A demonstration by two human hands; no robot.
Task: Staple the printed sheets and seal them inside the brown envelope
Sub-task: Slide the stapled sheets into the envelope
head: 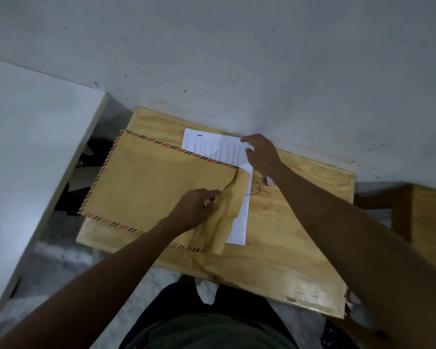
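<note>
The brown envelope (161, 187) is laid flat on the wooden table (300, 222). The printed sheets (212, 147) are partly inserted, protruding past its far and right edges. They are pinched by the right hand (262, 154). The envelope's crumpled flap is pinched by the left hand (195, 206).

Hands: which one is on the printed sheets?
The right hand, holding the far corner of the printed sheets; the left hand instead pinches the brown envelope at its mouth.

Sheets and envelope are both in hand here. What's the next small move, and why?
Probably the right hand should square the printed sheets to the brown envelope and slide them left into it. They lie skewed, sticking out past its far edge and to the right of the crumpled flap that the left hand holds.
</note>
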